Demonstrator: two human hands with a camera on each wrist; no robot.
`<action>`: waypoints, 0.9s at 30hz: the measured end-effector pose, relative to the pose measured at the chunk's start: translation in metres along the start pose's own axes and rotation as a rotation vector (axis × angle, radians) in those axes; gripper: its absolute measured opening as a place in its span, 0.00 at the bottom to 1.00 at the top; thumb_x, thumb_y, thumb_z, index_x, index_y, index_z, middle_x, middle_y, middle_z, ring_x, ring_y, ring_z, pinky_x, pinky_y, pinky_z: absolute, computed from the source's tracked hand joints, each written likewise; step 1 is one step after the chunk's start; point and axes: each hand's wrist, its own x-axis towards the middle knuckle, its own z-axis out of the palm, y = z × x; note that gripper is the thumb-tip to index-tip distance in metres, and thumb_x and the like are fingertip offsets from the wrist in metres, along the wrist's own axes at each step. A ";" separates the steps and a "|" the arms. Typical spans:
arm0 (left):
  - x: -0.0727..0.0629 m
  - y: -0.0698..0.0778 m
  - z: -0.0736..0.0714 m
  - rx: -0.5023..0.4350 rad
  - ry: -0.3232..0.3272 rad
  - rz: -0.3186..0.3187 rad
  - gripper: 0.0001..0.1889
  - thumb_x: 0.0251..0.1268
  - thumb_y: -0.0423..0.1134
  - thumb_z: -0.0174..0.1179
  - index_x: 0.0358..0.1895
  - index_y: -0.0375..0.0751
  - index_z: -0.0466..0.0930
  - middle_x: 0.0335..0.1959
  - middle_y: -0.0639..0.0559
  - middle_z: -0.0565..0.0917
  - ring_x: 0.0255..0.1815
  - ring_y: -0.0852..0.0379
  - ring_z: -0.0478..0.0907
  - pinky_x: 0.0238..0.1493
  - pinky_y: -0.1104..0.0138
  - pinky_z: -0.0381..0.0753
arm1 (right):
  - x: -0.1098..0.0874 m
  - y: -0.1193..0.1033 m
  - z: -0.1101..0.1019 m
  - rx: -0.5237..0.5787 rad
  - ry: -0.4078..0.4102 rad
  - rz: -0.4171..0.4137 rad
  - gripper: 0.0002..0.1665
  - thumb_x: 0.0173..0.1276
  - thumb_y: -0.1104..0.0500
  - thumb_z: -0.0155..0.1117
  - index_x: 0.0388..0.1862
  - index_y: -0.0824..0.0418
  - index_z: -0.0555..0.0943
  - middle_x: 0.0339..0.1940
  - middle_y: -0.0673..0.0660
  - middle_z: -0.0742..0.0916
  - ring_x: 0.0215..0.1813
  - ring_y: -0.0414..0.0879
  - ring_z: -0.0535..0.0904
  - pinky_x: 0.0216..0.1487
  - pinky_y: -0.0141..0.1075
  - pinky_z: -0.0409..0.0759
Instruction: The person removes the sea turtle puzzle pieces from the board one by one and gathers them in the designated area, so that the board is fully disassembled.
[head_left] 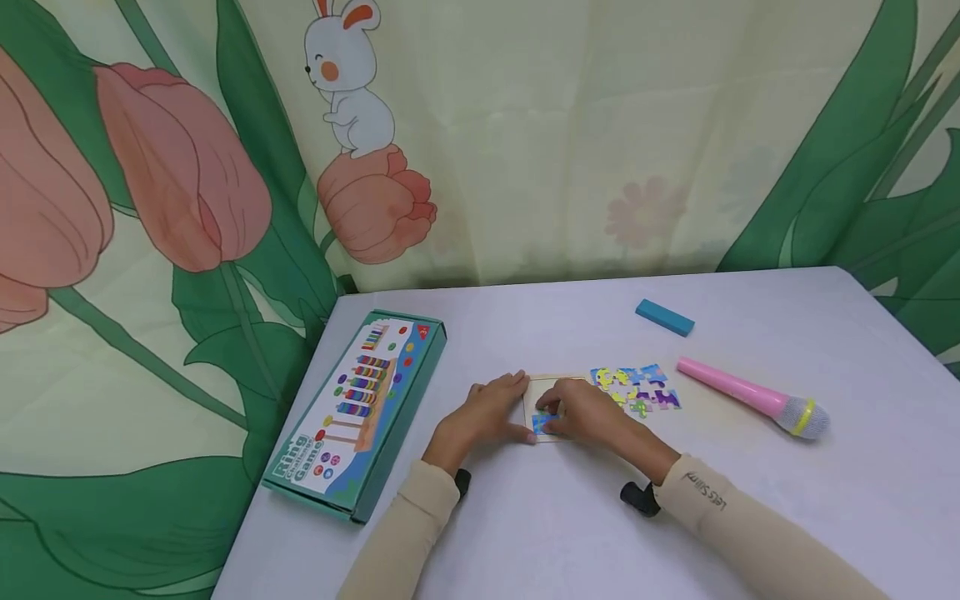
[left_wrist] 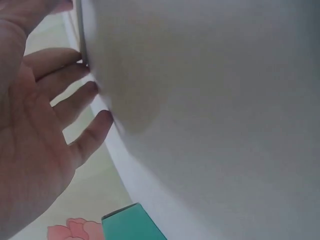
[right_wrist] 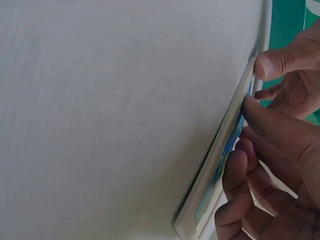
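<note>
A shallow light wooden puzzle tray point(head_left: 531, 398) lies on the white table with blue puzzle pieces point(head_left: 540, 423) in its near left corner. My left hand point(head_left: 486, 417) rests along the tray's left side, thumb at the near corner and fingers fairly straight at the far one. Over the tray, my right hand point(head_left: 596, 414) pinches a small puzzle piece between thumb and fingers; the hand hides most of it. The right wrist view shows the right thumb point(right_wrist: 275, 122) low against the blue pieces inside the tray's rim. Loose colourful puzzle pieces point(head_left: 651, 387) lie right of the tray.
At the left lies a green game box point(head_left: 352, 417) with coloured rings printed on it. A pink toy microphone point(head_left: 750, 396) lies to the right, with a blue block point(head_left: 665, 317) behind it. A printed curtain point(head_left: 562, 150) hangs behind the table.
</note>
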 end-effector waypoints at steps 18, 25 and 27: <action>0.004 0.009 -0.008 0.026 -0.072 -0.052 0.52 0.59 0.55 0.75 0.82 0.42 0.57 0.82 0.52 0.58 0.82 0.51 0.53 0.75 0.46 0.58 | -0.003 -0.004 0.005 0.121 0.069 0.029 0.16 0.57 0.72 0.78 0.42 0.60 0.85 0.31 0.48 0.85 0.36 0.43 0.78 0.43 0.38 0.79; 0.005 0.011 -0.009 0.012 -0.088 -0.079 0.52 0.58 0.55 0.76 0.82 0.43 0.57 0.82 0.53 0.58 0.82 0.53 0.53 0.75 0.48 0.59 | -0.016 0.017 -0.024 0.328 0.102 0.038 0.13 0.67 0.69 0.71 0.50 0.64 0.87 0.38 0.52 0.87 0.41 0.47 0.82 0.43 0.38 0.84; 0.005 0.011 -0.009 0.010 -0.090 -0.084 0.52 0.57 0.55 0.76 0.82 0.43 0.58 0.82 0.54 0.58 0.82 0.53 0.53 0.76 0.48 0.58 | -0.024 0.027 -0.038 0.346 0.097 0.071 0.14 0.68 0.68 0.71 0.52 0.65 0.87 0.39 0.54 0.87 0.41 0.49 0.82 0.40 0.38 0.85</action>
